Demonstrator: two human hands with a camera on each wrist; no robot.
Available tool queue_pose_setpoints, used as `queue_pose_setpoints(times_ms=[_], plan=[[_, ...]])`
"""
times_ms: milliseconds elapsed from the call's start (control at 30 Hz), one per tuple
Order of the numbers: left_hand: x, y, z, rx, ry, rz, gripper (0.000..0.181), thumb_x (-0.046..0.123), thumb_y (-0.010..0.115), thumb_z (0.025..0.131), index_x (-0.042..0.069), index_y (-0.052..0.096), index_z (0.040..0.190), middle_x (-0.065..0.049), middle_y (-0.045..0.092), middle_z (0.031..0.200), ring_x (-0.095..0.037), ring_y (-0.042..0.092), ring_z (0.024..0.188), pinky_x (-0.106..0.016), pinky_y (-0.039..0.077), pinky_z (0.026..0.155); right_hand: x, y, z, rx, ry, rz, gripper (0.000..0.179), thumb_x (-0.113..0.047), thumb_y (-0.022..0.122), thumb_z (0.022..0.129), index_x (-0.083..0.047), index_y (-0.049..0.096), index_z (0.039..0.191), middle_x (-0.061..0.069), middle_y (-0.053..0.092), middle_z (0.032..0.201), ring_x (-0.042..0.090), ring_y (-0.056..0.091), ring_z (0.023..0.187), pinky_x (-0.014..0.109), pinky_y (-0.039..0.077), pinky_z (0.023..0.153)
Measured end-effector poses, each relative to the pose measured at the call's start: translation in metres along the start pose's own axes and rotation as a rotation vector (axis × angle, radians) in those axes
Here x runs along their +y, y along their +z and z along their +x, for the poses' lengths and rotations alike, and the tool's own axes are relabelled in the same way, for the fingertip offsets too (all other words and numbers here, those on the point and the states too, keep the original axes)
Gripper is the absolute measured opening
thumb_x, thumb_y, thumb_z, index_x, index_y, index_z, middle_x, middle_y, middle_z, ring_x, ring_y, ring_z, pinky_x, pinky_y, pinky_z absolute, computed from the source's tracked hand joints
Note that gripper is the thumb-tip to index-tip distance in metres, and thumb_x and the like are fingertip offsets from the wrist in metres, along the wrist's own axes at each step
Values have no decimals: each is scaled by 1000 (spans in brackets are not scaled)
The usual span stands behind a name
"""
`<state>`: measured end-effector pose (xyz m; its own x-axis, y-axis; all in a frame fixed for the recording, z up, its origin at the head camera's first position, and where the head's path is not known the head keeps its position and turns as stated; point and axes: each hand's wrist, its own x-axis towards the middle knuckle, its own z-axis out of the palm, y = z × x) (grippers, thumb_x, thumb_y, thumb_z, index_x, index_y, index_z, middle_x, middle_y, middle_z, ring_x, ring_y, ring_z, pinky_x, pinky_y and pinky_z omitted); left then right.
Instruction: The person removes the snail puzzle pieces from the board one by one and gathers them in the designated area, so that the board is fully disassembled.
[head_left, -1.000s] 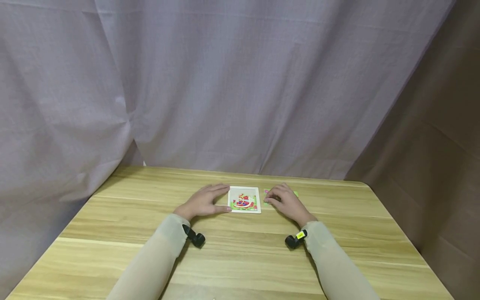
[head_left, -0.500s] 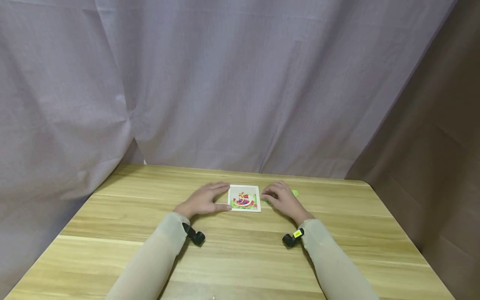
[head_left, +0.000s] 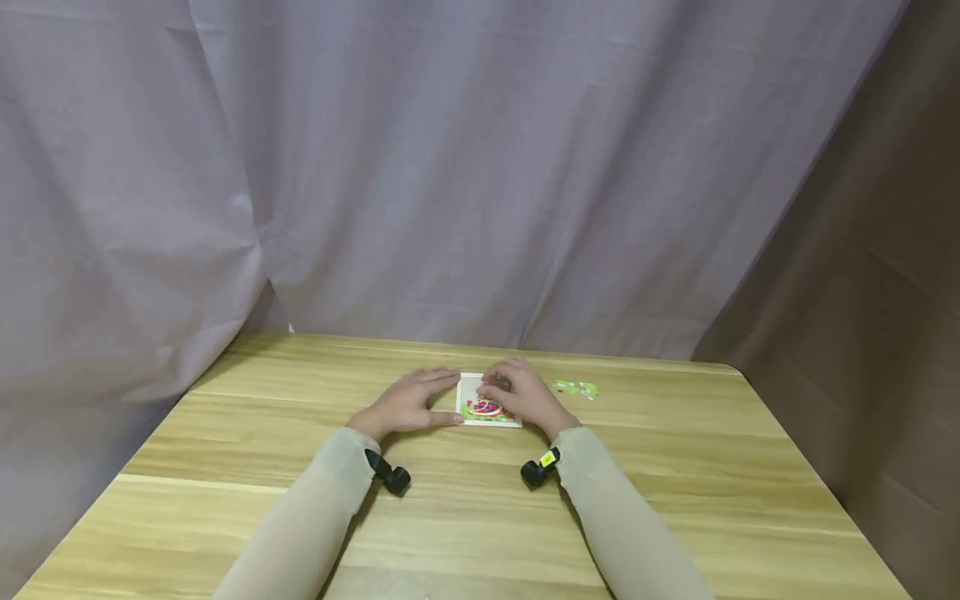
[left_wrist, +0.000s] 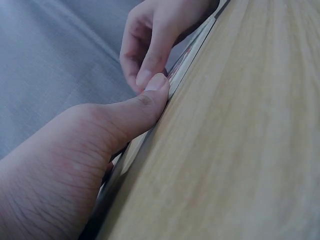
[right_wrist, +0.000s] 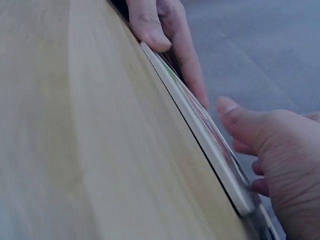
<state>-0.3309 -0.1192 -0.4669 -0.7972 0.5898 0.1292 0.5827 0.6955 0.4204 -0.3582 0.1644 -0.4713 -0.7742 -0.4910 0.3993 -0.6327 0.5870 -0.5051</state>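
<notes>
A small white-framed puzzle board [head_left: 490, 425] with a red, green and white picture lies on the wooden table. My left hand [head_left: 408, 402] rests at its left side, straight fingers at the far corner and thumb [right_wrist: 157, 41] on the near corner. Over the board's right part, my right hand [head_left: 525, 395] pinches with bent fingers and thumb [left_wrist: 154, 62]. The puzzle piece between them is mostly hidden by the fingers. Some colored pieces in the lower part of the board show beneath this hand.
Several loose green and white puzzle pieces [head_left: 577, 389] lie on the table [head_left: 450, 517] to the right of the board. Behind the table's far edge hangs a grey curtain [head_left: 420, 183], with a darker brown one [head_left: 847, 333] at the right.
My right hand has moved left from the loose pieces to over the board, and the nearest piece has left that group. My left hand has stayed at the board.
</notes>
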Motion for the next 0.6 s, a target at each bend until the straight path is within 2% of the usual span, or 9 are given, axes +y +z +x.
queue_pose_setpoints(times_ms=[100, 167, 267, 333, 433, 600], plan=[[0, -1, 0, -3, -2, 1, 90, 61, 71, 104, 9, 45, 172, -13, 41, 181, -37, 37, 170, -64, 20, 143, 3, 5, 1, -5, -43, 0, 25, -32, 85, 101, -9, 81, 110, 11, 80, 116, 29, 64, 112, 53, 59, 99], [1, -1, 1, 1, -6, -3, 89, 61, 71, 104, 10, 45, 172, -13, 41, 181, -37, 37, 170, -64, 19, 143, 14, 8, 0, 22, -95, -15, 30, -40, 81, 104, -10, 81, 109, 8, 79, 114, 25, 62, 109, 46, 58, 94], [0, -1, 2, 6, -7, -1, 89, 61, 71, 105, 10, 45, 172, -12, 41, 182, -36, 37, 170, -64, 19, 143, 16, 9, -1, 48, -128, -28, 30, -42, 79, 106, -11, 80, 108, 6, 78, 111, 22, 60, 105, 42, 56, 90], [-1, -1, 2, 5, -5, -3, 89, 61, 71, 105, 10, 45, 172, -12, 41, 182, -36, 37, 170, -64, 19, 143, 14, 9, -1, 41, -114, -28, 28, -40, 80, 106, -12, 80, 107, 5, 77, 110, 22, 59, 105, 42, 55, 90], [-2, 0, 2, 0, -1, -6, 89, 62, 71, 104, 10, 45, 172, -13, 41, 181, -37, 37, 170, -64, 20, 143, 2, 6, -2, -1, -31, -25, 20, -31, 85, 103, -12, 80, 107, 6, 77, 112, 24, 58, 107, 45, 55, 94], [-3, 3, 2, 1, -2, -11, 90, 63, 71, 104, 9, 45, 172, -13, 41, 182, -36, 37, 170, -64, 20, 143, -5, 5, -3, -32, 38, -58, 20, -30, 83, 105, -11, 80, 108, 5, 76, 115, 24, 58, 110, 43, 55, 95]])
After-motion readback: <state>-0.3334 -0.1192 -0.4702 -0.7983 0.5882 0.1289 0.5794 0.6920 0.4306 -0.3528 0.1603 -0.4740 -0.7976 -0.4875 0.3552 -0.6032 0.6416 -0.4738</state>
